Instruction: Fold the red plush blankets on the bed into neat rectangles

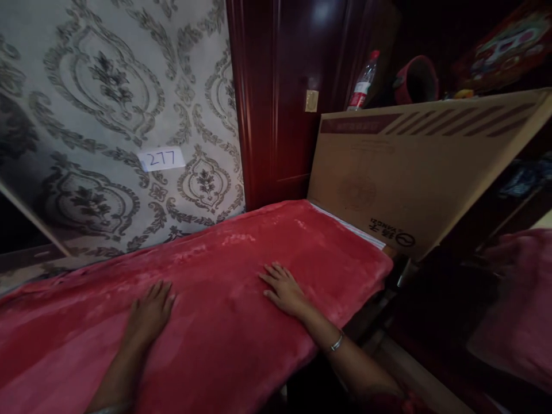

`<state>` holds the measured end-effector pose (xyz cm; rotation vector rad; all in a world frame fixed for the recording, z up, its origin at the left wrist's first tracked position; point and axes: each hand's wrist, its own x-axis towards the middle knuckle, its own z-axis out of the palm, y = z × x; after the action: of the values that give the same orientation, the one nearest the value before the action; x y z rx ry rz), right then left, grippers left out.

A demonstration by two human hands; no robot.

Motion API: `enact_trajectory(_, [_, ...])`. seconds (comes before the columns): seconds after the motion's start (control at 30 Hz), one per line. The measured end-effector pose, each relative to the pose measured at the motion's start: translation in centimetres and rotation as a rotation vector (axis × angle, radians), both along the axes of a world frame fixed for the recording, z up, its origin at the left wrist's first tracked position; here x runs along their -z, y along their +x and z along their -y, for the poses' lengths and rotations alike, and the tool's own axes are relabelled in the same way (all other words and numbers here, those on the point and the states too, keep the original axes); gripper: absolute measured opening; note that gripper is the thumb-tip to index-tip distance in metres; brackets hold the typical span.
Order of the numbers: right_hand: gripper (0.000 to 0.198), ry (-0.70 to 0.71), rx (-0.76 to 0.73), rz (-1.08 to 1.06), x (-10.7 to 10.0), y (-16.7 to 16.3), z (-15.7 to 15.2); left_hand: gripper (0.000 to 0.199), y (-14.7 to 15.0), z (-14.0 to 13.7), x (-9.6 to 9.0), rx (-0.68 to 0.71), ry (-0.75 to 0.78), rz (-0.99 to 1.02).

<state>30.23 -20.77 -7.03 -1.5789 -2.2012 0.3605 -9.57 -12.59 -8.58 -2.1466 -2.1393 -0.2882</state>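
A red plush blanket (224, 328) is spread over a long surface that runs from the left edge to the large box. My left hand (149, 313) lies flat on it at the lower left, fingers stretched forward. Further right, my right hand (282, 287) rests palm down on the same blanket with its fingers apart. Neither hand grips anything. A silver bracelet (337, 341) circles my right wrist. Beneath the blanket's right end, a strip of striped cloth (349, 225) shows.
A big cardboard box (379, 167) stands at the blanket's right end. Behind its top edge are a plastic bottle (363, 83) and a pink round container (416, 80). Patterned wallpaper bears a paper label (161, 159) reading 277. Pink fabric (521, 310) hangs at far right.
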Motion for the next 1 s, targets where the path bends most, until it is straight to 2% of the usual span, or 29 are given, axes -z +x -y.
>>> enact_trajectory(0.13, [0.056,-0.01,-0.009,0.019,0.6,0.3,-0.1,0.048,0.5,1.6,-1.8,0.091,0.056,0.035])
enact_trajectory(0.3, [0.053,0.055,-0.006,0.039,3.3,0.8,-0.7,0.035,1.2,3.8,-3.6,0.129,0.093,0.21])
enact_trajectory(0.47, [0.052,0.141,-0.024,0.04,5.7,1.6,-1.4,0.032,-1.7,4.2,-2.9,0.016,0.115,0.248])
enact_trajectory(0.63, [0.049,0.171,-0.004,0.053,5.4,1.4,-2.1,0.032,-3.9,4.5,-2.0,-0.052,0.144,0.263])
enact_trajectory(0.73, [0.042,0.196,-0.048,-0.009,3.9,-0.8,-3.1,0.029,-3.9,4.4,-1.8,-0.054,0.138,0.253])
enact_trajectory(0.83, [0.035,0.154,-0.177,-0.111,2.2,-5.0,-4.6,0.024,-4.2,4.3,-2.0,-0.034,0.116,0.239])
enact_trajectory(1.0, [0.023,0.083,-0.298,-0.222,0.4,-13.1,-7.6,0.02,-7.7,5.3,-3.1,-0.039,0.101,0.217])
